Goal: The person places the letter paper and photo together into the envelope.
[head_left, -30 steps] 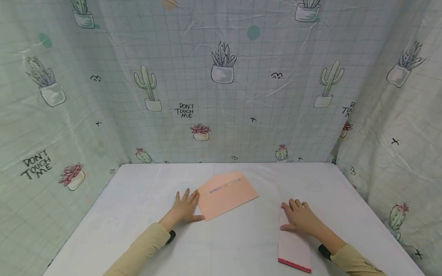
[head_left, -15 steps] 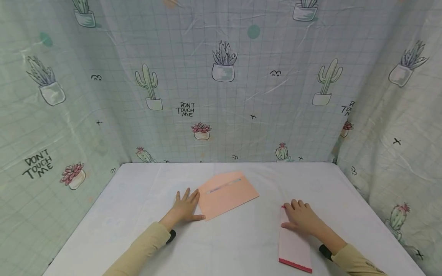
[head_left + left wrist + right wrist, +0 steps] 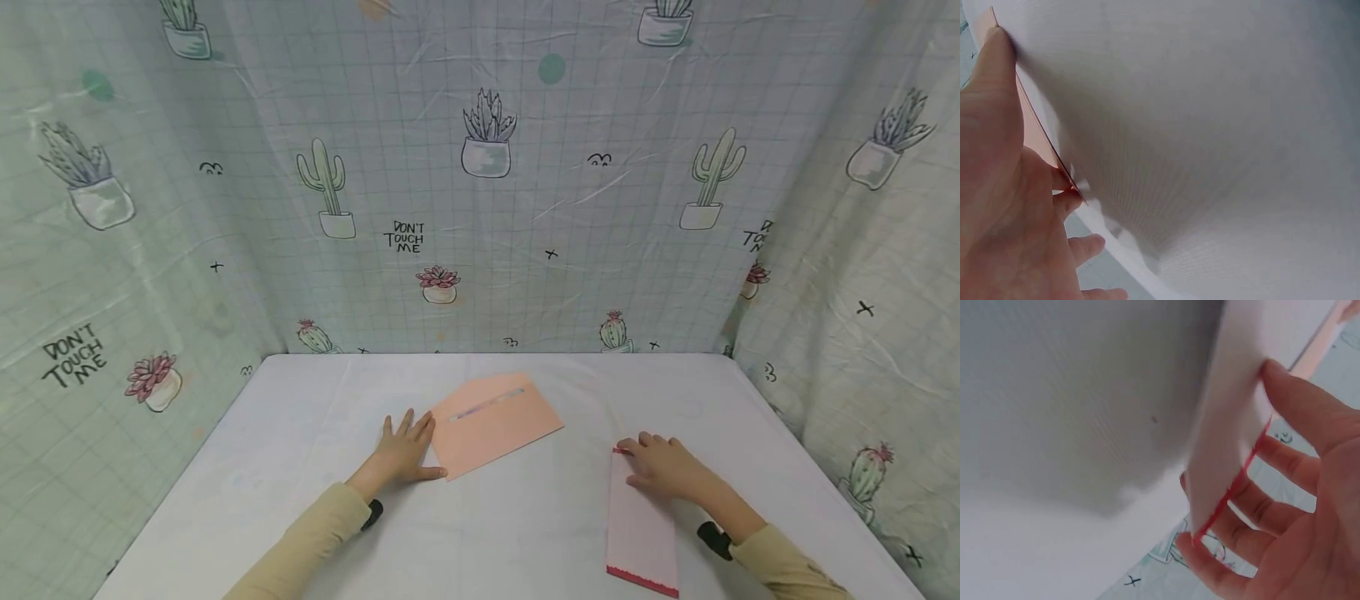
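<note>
The peach envelope (image 3: pixel 502 433) has its left edge partly covered by the left hand (image 3: pixel 401 450); any print on its shiny strip (image 3: pixel 487 404) is too small to read. Right of the envelope, the right hand (image 3: pixel 667 467) hides the far right corner of the red-edged pink paper (image 3: pixel 641 542), blurred in the right wrist view and running off its top. Nearer than the envelope, left sleeve (image 3: pixel 300 542) and right sleeve (image 3: pixel 783 562) are cut by the head view's bottom edge.
</note>
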Available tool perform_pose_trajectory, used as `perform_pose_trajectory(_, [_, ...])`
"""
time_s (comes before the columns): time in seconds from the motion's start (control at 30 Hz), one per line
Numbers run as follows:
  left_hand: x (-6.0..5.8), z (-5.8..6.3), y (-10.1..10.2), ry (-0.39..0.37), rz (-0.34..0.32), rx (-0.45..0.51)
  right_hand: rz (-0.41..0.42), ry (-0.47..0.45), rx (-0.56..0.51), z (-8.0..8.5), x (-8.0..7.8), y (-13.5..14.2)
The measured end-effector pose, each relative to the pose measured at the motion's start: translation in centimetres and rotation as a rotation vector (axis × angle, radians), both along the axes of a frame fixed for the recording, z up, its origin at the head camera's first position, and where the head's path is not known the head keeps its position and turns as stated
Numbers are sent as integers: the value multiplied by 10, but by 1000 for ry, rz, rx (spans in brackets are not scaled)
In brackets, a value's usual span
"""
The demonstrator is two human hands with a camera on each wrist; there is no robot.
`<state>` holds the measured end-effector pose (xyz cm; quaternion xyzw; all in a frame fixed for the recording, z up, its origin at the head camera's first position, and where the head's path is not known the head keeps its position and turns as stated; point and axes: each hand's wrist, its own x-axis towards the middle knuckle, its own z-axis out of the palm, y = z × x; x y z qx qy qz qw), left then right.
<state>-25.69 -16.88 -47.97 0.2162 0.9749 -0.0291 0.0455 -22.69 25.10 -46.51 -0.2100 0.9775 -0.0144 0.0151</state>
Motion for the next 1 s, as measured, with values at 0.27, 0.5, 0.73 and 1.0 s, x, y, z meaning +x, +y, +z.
perform_pose_trajectory(0.27, [-1, 0, 2, -5, 1, -7, 106, -131, -264, 21, -11, 16])
perform_pose_trajectory(0.5, [-3, 0, 3, -8, 4, -14, 189, -266, -409, 43, -27, 26])
perform_pose_trajectory(0.73, [-4, 1, 4, -4, 7, -25, 152, -428, -480, 60, -48, 40])
perform_pose_trajectory(1.0, [-3, 2, 4, -17, 24, -25, 40, -584, -572, 73, -63, 53])
